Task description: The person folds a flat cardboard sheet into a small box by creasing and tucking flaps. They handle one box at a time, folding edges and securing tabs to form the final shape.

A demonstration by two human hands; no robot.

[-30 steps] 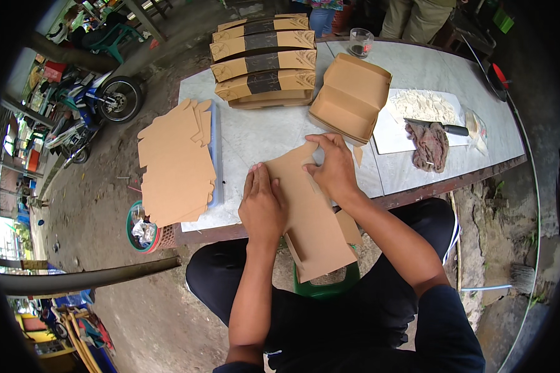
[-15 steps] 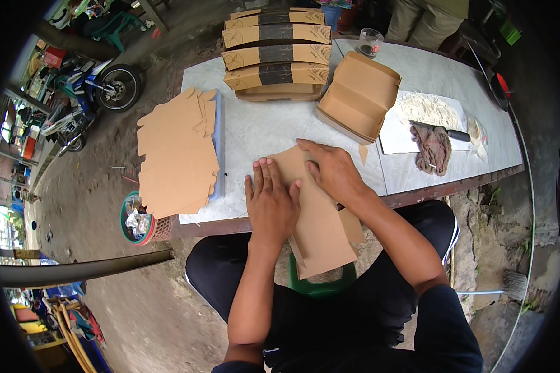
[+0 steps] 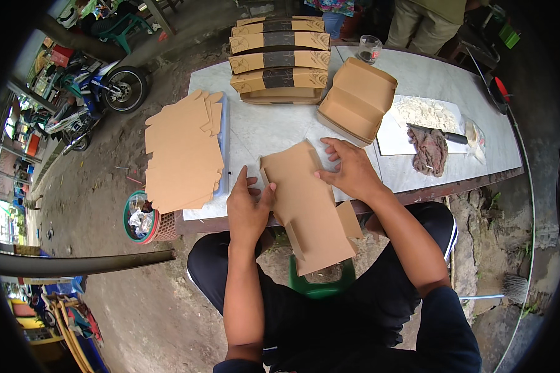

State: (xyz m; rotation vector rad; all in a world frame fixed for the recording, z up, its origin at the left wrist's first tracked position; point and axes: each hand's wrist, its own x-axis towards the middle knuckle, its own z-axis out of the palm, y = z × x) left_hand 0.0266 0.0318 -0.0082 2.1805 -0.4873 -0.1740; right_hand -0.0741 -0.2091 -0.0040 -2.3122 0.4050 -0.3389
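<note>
A partly folded brown cardboard box blank point(image 3: 308, 208) slants over the table's near edge, its lower end reaching above my lap. Some of its side flaps stand up. My left hand point(image 3: 250, 202) is at the left edge of the blank, fingers apart and thumb by the raised edge. On the other side, my right hand point(image 3: 354, 173) has its fingers spread, with the thumb at the right edge of the blank. Neither hand grips it. Beyond my right hand stands a folded box point(image 3: 361, 93) with its lid up.
Flat cardboard blanks point(image 3: 183, 152) lie stacked at the left. Several folded boxes with dark bands point(image 3: 280, 61) stand at the back. At the right are a white board with white paste point(image 3: 423, 115), a knife point(image 3: 455, 137), a crumpled cloth point(image 3: 429, 152) and a glass point(image 3: 369, 48).
Both hands have lifted off the flat of the blank and moved apart to its two sides. The edges at its far end now stand up slightly.
</note>
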